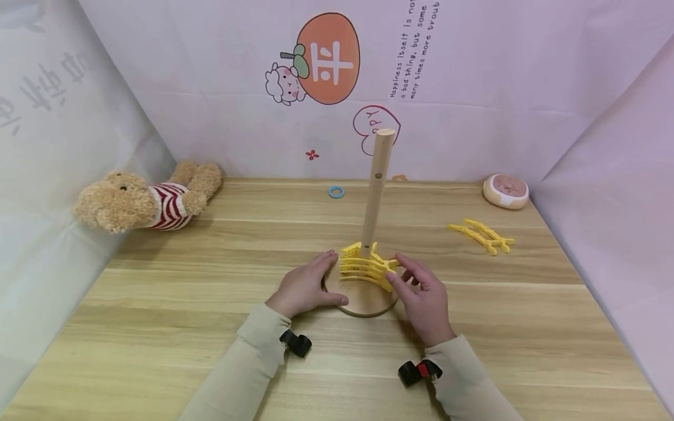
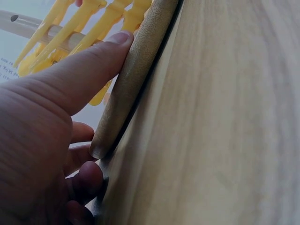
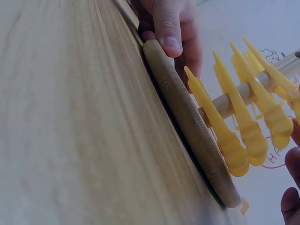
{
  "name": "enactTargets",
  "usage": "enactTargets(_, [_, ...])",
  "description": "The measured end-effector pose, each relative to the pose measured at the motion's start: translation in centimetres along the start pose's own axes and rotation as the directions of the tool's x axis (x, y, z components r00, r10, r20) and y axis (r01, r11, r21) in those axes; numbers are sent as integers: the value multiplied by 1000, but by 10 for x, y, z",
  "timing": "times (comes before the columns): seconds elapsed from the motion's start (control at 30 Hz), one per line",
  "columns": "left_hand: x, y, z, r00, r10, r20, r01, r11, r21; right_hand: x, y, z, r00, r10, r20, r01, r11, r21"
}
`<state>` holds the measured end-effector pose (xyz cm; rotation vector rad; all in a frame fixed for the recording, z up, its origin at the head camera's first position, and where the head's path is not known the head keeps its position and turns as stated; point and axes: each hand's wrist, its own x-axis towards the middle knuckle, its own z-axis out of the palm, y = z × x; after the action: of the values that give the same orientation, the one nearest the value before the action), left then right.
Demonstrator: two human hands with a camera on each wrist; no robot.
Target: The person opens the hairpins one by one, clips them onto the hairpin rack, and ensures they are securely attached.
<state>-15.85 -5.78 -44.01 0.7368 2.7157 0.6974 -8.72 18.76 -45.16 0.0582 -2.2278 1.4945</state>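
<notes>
the left hand (image 1: 305, 287) lies flat with its thumb pressed on the rim of the round wooden base (image 1: 363, 301), pinning it to the table (image 1: 210, 327). the right hand (image 1: 423, 298) pinches the outer end of the top yellow clip (image 1: 387, 266) in the stack of yellow clips (image 1: 365, 268) threaded on the upright wooden post (image 1: 377, 187); from the wrist view the grip is only partly seen. the step looks like seating a clip on the post. next would seem to call for fetching the loose yellow clips (image 1: 483, 235) lying well apart at right. nothing here serves as a container; the post alone carries the clips.
</notes>
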Motion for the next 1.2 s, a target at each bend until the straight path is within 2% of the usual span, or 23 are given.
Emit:
enactTargets(0.2, [1,-2,2,1000,-3,2,3,1000,1,2,3,-3,999,33,10,-34,998,59])
enactTargets(0.37, [1,-3,2,1000,-6,1,6,1000,-4,5,8,-8,998,44,-35,-41,996,83])
enactTargets(0.57, [1,-2,1,1000,-6,2,6,1000,-11,8,11,-12,993,60,-99,-54,997,63])
enactTargets(0.77, [1,-1,1,1000,-7,2,7,1000,-12,10,14,-21,982,108,-153,-107,994,17])
enactTargets(0.93, [0,-1,1,1000,-7,0,7,1000,-19,14,21,-31,965,159,-207,-171,985,-38])
enactTargets(1.2, [0,-2,2,1000,-11,1,11,1000,-22,22,38,-52,917,264,-299,-288,957,-39])
